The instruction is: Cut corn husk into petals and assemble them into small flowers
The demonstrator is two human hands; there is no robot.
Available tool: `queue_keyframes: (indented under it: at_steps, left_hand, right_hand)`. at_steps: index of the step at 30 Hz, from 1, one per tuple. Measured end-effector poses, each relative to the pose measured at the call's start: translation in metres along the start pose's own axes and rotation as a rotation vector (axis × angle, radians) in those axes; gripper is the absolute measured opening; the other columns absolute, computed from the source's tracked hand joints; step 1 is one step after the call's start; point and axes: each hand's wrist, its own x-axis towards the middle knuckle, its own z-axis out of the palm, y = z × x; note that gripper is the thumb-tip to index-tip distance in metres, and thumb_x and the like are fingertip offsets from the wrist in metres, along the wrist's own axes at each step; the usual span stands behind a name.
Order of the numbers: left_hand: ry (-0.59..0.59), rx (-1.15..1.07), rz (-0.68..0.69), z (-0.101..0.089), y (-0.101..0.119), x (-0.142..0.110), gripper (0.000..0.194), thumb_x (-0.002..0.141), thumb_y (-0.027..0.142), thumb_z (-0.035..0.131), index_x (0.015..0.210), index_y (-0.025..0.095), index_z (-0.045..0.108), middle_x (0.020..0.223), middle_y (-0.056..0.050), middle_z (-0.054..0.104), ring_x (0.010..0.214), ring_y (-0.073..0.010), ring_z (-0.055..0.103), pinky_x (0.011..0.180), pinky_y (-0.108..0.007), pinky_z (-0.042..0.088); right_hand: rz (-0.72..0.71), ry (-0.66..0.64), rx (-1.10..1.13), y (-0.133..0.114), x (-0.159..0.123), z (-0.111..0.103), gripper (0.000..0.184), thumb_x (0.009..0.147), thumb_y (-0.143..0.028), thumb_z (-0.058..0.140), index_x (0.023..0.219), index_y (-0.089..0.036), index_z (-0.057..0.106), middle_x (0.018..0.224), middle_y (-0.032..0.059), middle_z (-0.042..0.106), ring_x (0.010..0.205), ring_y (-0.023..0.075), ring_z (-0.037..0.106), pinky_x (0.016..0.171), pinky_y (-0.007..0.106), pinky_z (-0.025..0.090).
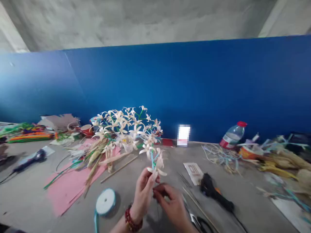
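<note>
My left hand (143,189) is closed around the stem of an artificial flower spray with white petals (157,161) and a light-blue-wrapped upper stem, held upright. Just below it, the thumb and fingers of my right hand (172,201) are pinched together by the stem's lower end. What they grip is too small to make out; a thin dark line hangs below the fingertips. Behind the held spray stands a large bunch of similar white flowers (126,124) with green and blue stems. A roll of light blue tape (105,201) lies left of my left hand, its loose end trailing toward me.
Scissors (200,223) and a thin stick (200,207) lie near my right wrist. Farther right are a black corded tool (216,194), a red-capped bottle (234,135) and dried husks (279,165). Pink paper (65,191) and a glue gun (36,158) lie left. A blue panel (194,84) closes the back.
</note>
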Motion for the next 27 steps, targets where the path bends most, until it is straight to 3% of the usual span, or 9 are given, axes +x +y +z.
queue_keyframes:
  at_steps: [5,10,20,24,27]
  left_hand:
    - [0.035,0.025,-0.027,-0.001,0.005,-0.002,0.036,0.077,0.050,0.071,0.087,0.016,0.072,0.077,-0.005,0.069,0.067,-0.0137,0.058,0.064,-0.023,0.049]
    - [-0.053,0.131,0.039,-0.002,0.011,0.000,0.030,0.085,0.045,0.064,0.091,0.016,0.072,0.068,-0.001,0.059,0.065,-0.0115,0.054,0.064,-0.021,0.045]
    - [-0.016,0.098,0.019,-0.003,0.003,-0.001,0.024,0.083,0.040,0.068,0.090,0.017,0.069,0.070,-0.001,0.063,0.065,-0.0113,0.054,0.064,-0.021,0.047]
    - [-0.028,0.093,-0.042,0.001,0.008,-0.008,0.027,0.080,0.040,0.071,0.093,0.017,0.072,0.079,-0.005,0.068,0.069,-0.0131,0.058,0.064,-0.022,0.049]
    - [-0.088,0.121,-0.011,0.005,0.017,-0.013,0.023,0.079,0.038,0.072,0.085,0.016,0.073,0.080,-0.006,0.068,0.071,-0.0151,0.060,0.064,-0.023,0.050]
  right_hand:
    - [0.006,-0.017,0.060,-0.006,0.001,-0.003,0.019,0.087,-0.029,0.059,0.074,-0.017,0.066,0.067,0.0031,0.066,0.061,0.0151,0.060,0.059,0.024,0.047]
    - [-0.005,0.004,0.108,-0.007,0.000,-0.004,0.018,0.087,-0.029,0.060,0.075,-0.017,0.066,0.064,0.0025,0.065,0.058,0.0146,0.059,0.057,0.024,0.047]
    - [-0.024,-0.035,0.118,-0.002,0.000,-0.007,0.021,0.089,-0.030,0.059,0.074,-0.017,0.064,0.066,0.0034,0.066,0.060,0.0148,0.061,0.057,0.023,0.048]
    - [-0.139,0.016,0.095,-0.003,-0.001,-0.012,0.018,0.088,-0.028,0.059,0.074,-0.018,0.062,0.065,0.0023,0.066,0.059,0.0146,0.062,0.057,0.023,0.048]
    - [-0.231,0.068,0.042,-0.005,-0.002,-0.018,0.015,0.089,-0.024,0.059,0.076,-0.020,0.064,0.069,0.0021,0.066,0.064,0.0153,0.063,0.063,0.023,0.049]
